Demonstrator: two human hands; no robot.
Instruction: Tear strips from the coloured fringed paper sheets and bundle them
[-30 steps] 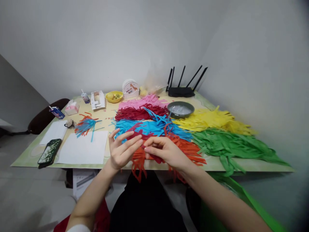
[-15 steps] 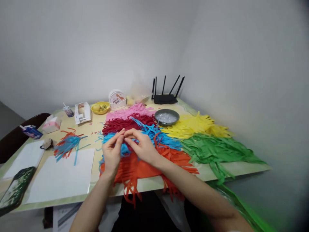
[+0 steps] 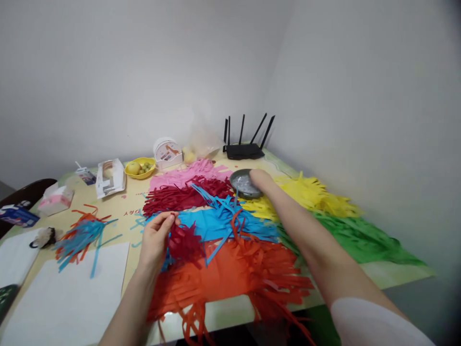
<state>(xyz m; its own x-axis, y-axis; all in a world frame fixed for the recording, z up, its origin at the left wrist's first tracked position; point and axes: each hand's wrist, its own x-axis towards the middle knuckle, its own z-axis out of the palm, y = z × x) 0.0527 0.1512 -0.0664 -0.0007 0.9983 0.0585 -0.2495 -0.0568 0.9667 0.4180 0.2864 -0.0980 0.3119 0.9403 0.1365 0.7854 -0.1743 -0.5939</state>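
Observation:
My left hand (image 3: 155, 239) is closed in a pinch on a bunch of dark red paper strips (image 3: 184, 242), held over the blue strips (image 3: 212, 223) and orange strips (image 3: 230, 276). My right hand (image 3: 260, 179) reaches far across the table into a grey bowl (image 3: 240, 183) holding something white; its fingertips are hidden at the bowl, so I cannot tell if they are apart. Around it lie heaps of dark red strips (image 3: 180, 196), pink strips (image 3: 187, 174), yellow strips (image 3: 313, 194) and green strips (image 3: 353, 238).
White sheets (image 3: 72, 293) lie at the near left beside a small orange and blue bundle (image 3: 81, 233). Along the back stand a router (image 3: 245, 150), a round white box (image 3: 166, 152), a yellow fruit bowl (image 3: 139, 168), a packet (image 3: 110, 177) and a tissue pack (image 3: 55, 199).
My right hand has left the strips and stretched out to the grey bowl. My left hand stays on the dark red bunch, which now rests lower on the blue and orange strips.

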